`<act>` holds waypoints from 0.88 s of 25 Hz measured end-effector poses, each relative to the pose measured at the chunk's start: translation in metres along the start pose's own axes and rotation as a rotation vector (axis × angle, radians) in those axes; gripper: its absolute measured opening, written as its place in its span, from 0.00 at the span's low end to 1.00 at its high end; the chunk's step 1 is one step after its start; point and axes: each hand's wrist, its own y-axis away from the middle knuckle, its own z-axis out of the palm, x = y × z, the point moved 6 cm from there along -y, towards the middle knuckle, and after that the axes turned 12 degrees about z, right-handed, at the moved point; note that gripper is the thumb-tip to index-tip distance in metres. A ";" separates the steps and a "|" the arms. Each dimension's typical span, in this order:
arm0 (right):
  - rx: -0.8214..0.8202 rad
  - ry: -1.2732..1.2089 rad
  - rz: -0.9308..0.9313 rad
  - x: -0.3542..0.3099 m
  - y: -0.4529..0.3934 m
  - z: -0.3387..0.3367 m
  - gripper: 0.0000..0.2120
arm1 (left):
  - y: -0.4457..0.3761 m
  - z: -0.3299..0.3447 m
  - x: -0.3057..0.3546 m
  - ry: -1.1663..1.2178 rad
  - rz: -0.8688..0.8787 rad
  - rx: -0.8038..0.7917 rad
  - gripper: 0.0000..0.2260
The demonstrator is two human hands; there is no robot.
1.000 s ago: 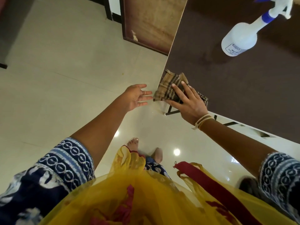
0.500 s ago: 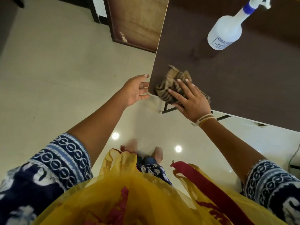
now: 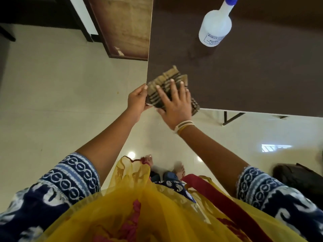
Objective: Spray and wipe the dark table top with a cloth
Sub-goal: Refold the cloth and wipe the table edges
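The left hand (image 3: pixel 137 100) cups against the near corner of the dark brown desk (image 3: pixel 244 70), fingers curled, gripping nothing visible. The right hand (image 3: pixel 174 103) presses flat, fingers spread, on the bunched tan-and-black checked cloth (image 3: pixel 166 81) there. Best sweep crumbs into that palm. The translucent white spray bottle (image 3: pixel 215 27) stands farther back.

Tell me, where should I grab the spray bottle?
Grip the spray bottle at its narrow neck just below the blue collar, coming from the near table edge. It stands upright with nothing beside it, and its body looks wider than the neck.
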 end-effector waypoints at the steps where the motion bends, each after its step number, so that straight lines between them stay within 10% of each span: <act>1: -0.014 0.014 -0.044 -0.014 -0.002 0.001 0.31 | 0.001 0.002 -0.007 0.135 -0.078 0.017 0.13; 8: -0.025 0.036 -0.482 0.021 0.003 0.006 0.32 | 0.017 -0.005 -0.011 0.081 -0.128 0.145 0.10; 15: 0.012 0.010 -0.013 0.162 0.028 -0.012 0.32 | 0.030 0.002 0.019 -0.908 0.385 0.007 0.12; 22: -0.040 -0.002 -0.019 0.037 0.009 0.002 0.28 | 0.059 0.026 0.013 -1.619 0.738 -0.162 0.28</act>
